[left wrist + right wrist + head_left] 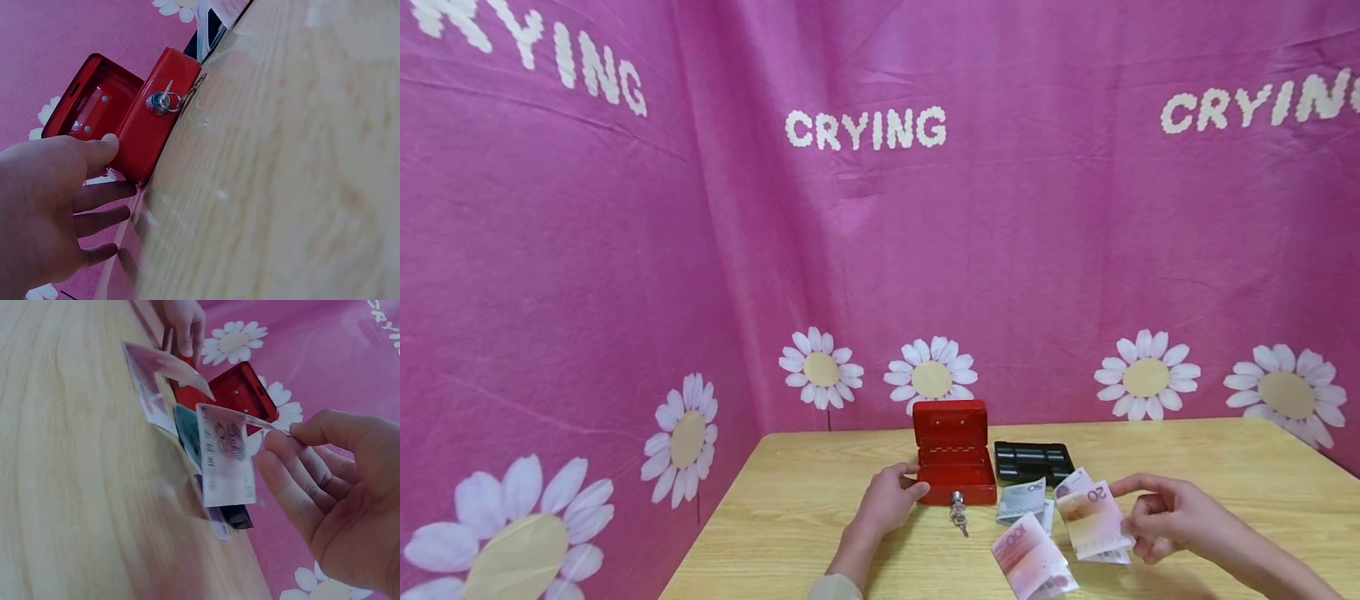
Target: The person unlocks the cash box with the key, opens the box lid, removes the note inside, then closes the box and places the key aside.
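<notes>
A small red cash box [957,483] stands on the table with its lid raised. A key on a ring [959,521] hangs from its front lock. My left hand [886,502] rests against the box's left side; the thumb [107,149] touches its edge and the other fingers [103,215] are loosely extended. My right hand [1176,518] pinches a folded 20 banknote [1092,518] at its edge between thumb and fingertip. Near it stand a folded pinkish 100 banknote [1028,554] and a folded grey-green banknote [1022,502]. A purplish note [1075,479] shows partly behind the 20.
A black compartment tray [1033,461] lies right of the cash box, behind the notes. All of it is on a light wooden table [820,467]. Pink cloth walls [1037,250] with daisies and white lettering stand behind and to the left.
</notes>
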